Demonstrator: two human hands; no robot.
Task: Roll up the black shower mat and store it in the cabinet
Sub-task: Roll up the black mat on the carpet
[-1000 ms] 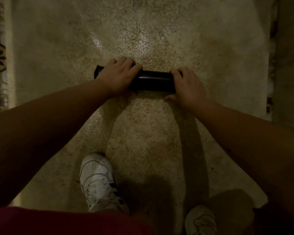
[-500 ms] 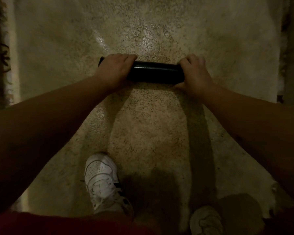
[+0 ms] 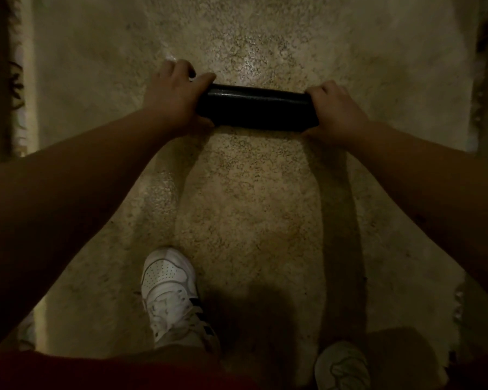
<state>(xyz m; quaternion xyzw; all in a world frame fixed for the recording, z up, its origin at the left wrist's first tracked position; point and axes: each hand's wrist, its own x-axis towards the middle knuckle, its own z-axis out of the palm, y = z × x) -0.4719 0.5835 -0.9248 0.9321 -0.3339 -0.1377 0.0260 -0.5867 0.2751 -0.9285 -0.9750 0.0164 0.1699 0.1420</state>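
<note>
1. Black shower mat (image 3: 255, 108): I see it rolled into a tight cylinder, lying crosswise on the floor (image 3: 254, 209), toward the far end of the lit stretch.
2. Left hand (image 3: 174, 98): I see its grip holding the roll's left end, fingers curled over the top, thumb along the near side.
3. Right hand (image 3: 335, 115): its grip holds the roll's right end, fingers wrapped over it.
4. Floor: speckled, pale, glossy just beyond the roll; I note arm shadows across it.
5. White left shoe (image 3: 171, 291): flat on the floor, near edge.
6. Right shoe (image 3: 341, 367): partly visible at the near edge, in shadow.
7. Red garment (image 3: 96, 372): along the bottom edge.
</note>
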